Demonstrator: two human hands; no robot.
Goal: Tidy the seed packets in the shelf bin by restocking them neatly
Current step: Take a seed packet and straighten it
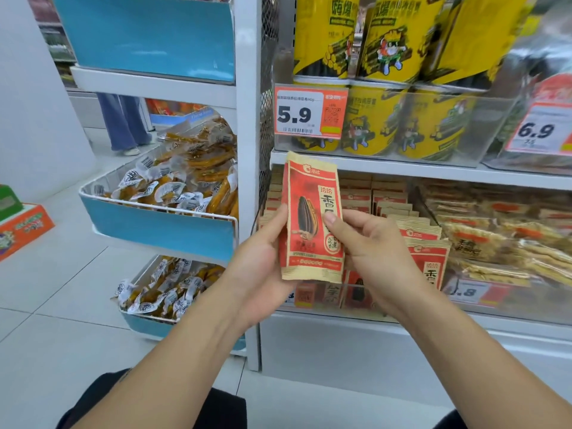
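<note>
Head view looks down on a white shelf unit (402,168), which serves as the landmark for the rest. On its upper level stand yellow snack bags (390,41) over yellow tubs (374,119) in a clear bin, with a red price tag (310,111) reading 5.9 at the front edge. On the level below, a clear shelf bin (371,300) holds rows of upright seed packets (428,258), and to their right lie packs of pale brown snacks (501,239). Left of the shelf unit stands a rack of blue-fronted wire baskets (161,224) filled with orange-yellow wrapped snacks (185,174). In front of the shelf unit, above the bin's left part, both hands hold up a small stack of red seed packets (311,218), upright and facing the camera. The left hand (263,261) cups the stack's left edge and lower corner, fingers curled behind it. The right hand (368,243) has its grip pinched on the right edge, the thumb pressed on the front face and the fingers behind.
</note>
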